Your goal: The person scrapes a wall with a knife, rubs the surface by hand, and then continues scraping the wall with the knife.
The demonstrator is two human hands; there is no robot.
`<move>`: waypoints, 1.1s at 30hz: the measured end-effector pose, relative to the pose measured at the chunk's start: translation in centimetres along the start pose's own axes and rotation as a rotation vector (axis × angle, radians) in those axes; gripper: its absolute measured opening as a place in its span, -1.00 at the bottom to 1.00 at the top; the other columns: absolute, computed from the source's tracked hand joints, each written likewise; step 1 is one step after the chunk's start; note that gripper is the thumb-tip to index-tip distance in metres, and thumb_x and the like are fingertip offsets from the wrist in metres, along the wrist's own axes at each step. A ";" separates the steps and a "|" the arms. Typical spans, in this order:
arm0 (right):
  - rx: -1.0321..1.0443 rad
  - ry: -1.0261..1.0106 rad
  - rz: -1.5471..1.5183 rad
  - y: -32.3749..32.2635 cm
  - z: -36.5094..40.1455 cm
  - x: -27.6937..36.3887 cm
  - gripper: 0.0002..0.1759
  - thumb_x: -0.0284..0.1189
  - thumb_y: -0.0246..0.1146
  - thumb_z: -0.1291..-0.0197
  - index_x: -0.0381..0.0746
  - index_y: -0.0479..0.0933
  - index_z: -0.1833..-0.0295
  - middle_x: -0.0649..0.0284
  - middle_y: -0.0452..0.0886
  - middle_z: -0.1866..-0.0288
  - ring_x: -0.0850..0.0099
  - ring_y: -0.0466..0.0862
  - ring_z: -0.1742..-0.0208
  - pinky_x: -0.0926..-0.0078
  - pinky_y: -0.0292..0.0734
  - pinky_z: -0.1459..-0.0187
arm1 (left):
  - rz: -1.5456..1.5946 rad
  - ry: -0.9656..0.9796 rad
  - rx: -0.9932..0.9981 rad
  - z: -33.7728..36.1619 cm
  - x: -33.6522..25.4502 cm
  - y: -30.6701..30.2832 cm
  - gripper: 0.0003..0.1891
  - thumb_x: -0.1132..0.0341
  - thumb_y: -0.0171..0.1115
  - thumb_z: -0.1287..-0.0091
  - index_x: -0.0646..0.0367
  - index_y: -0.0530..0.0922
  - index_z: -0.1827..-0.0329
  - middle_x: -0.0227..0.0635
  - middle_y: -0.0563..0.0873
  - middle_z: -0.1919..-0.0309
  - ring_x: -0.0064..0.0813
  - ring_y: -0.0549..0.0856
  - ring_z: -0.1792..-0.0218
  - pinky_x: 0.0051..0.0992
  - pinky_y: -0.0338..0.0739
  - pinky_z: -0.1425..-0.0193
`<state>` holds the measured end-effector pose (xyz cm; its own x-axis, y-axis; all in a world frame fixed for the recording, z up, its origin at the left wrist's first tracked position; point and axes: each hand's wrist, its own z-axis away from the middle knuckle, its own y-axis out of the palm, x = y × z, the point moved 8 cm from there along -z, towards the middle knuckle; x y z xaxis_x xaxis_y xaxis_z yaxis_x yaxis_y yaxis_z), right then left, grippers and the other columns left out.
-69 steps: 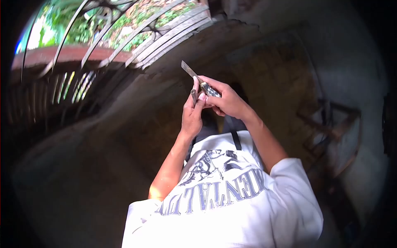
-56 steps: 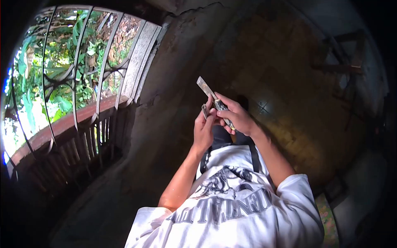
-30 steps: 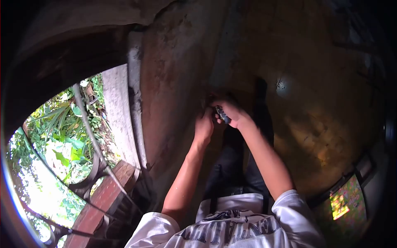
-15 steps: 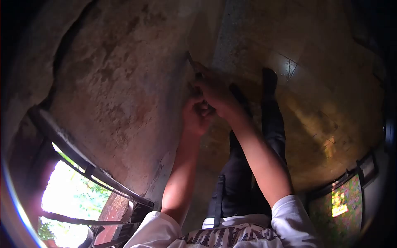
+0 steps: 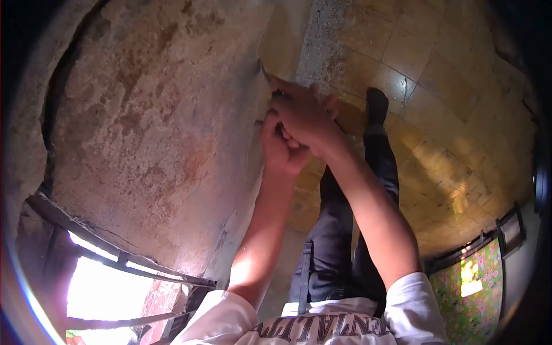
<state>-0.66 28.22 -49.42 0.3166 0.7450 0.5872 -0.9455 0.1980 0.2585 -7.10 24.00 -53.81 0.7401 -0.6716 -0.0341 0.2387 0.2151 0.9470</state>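
My right hand (image 5: pixel 307 118) reaches out by the wall's edge, with thumb and forefinger closed around a slender dark pointed piece (image 5: pixel 264 70) whose tip sticks out toward the wall. Two of its other fingers stand partly away from the palm. My left hand (image 5: pixel 280 146) is closed just below and against it, fingers curled in. A thin short end (image 5: pixel 259 123) pokes out at the left hand's outer side; the rest is covered by the fingers, and I cannot tell what the left hand holds.
A stained, rough plaster wall (image 5: pixel 144 115) fills the left side. Yellowish floor tiles (image 5: pixel 437 75) lie to the right, with my dark-trousered leg (image 5: pixel 379 167) over them. A bright barred window (image 5: pixel 109 293) is low left, and a flowered cloth (image 5: pixel 471 299) low right.
The picture has become brighter. Both hands have shifted slightly up and right, closer together, and some right-hand fingers now show spread away. The wall and window have shifted a little left in view.
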 end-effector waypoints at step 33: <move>0.049 -0.235 0.531 0.3 -1.0 -0.1 -0.47 -0.37 0.14 -0.23 -0.30 0.39 -0.31 -0.16 0.64 0.08 -0.01 0.68 0.06 0.17 0.55 0.00 | -0.944 -0.242 -0.912 4.4 -2.0 5.6 -0.69 0.04 -0.01 -0.49 0.10 0.44 0.01 -0.46 0.58 0.43 -0.68 0.50 0.63 -0.68 0.26 0.69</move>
<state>-1.00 28.88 -50.18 -0.1865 0.5717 0.7990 -0.9764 -0.1977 -0.0864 -9.94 23.43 -47.02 -0.0475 -0.9121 -0.4072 0.9969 -0.0688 0.0377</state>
